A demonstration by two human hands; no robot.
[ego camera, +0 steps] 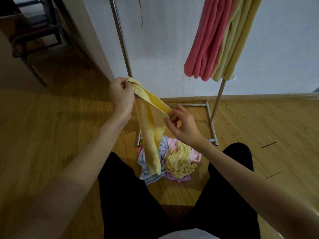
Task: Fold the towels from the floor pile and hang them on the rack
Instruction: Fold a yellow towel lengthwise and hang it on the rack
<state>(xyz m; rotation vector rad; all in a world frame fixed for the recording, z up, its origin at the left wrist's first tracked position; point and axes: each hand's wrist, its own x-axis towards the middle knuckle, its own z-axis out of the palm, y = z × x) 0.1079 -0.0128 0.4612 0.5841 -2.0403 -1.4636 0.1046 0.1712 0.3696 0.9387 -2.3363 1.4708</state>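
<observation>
Yellow towel (151,121) is pinched along its top edge by the left hand (121,96) and right hand (183,125), unfolded. Folded towels (221,40) (pink, yellow) are hung on the rack (218,99) at 1 o'clock; the floor pile (177,163) remains.

Two bare hands, left (121,97) and right (183,125); one raised yellow terry towel (151,128); one steel rack (209,118); one heap of towels (177,161).

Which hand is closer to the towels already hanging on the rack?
Right. The right hand sits below and left of the hanging towels; the left hand is further left, gripping the yellow towel.
</observation>
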